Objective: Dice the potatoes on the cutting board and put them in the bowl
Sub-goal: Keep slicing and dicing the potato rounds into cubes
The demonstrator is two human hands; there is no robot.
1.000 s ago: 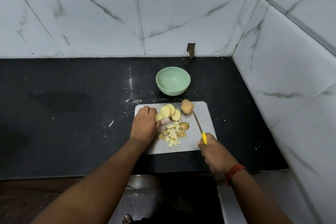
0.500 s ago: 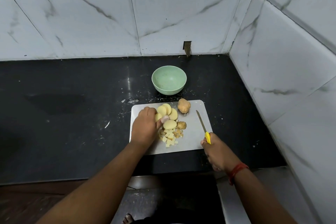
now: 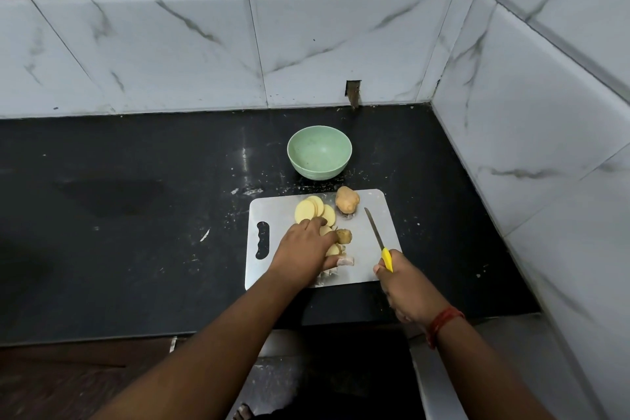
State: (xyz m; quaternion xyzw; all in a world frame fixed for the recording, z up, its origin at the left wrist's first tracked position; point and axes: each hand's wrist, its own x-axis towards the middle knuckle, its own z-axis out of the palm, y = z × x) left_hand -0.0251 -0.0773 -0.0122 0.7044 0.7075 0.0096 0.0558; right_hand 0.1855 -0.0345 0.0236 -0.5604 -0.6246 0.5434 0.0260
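Note:
A steel-grey cutting board lies on the black counter, with an empty pale green bowl just behind it. Round potato slices lean together at the board's far edge, next to a whole unpeeled potato. A small skin-on end piece lies mid-board. My left hand is cupped over the pile of diced potato, fingers curled around it and thumb stretched along the near side; most dice are hidden beneath it. My right hand grips a yellow-handled knife at the board's right edge, its blade pointing away and cutting nothing.
Marble-tiled walls close off the back and the right side of the counter. White crumbs and smears dot the counter around the bowl and board. The counter's front edge runs just below the board.
My left hand has slid from the slices toward me and right, over the diced pile, which it now covers. The knife hand has stayed at the board's right edge.

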